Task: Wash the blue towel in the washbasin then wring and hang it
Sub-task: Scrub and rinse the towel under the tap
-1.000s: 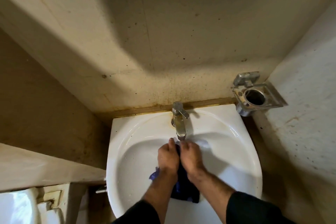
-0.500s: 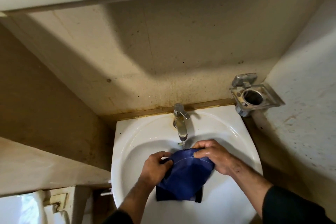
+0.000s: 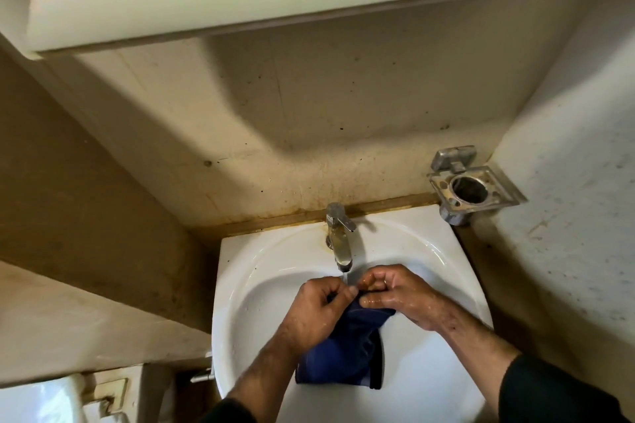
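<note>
Nearest me, the blue towel [image 3: 347,350] hung down into the white washbasin [image 3: 446,268], its top edge pinched between my left hand [image 3: 318,309] and right hand [image 3: 395,292], both with fingers curled on the cloth. Just beyond them water ran from the tap [image 3: 338,233]. Farther right, a metal holder [image 3: 470,189] sat on the wall.

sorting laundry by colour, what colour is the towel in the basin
Dark blue; the towel shows best in the head view.

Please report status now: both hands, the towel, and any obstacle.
Left hand and right hand both pinch blue towel top edge. Towel under running tap, over washbasin. Nothing in the way.
</note>
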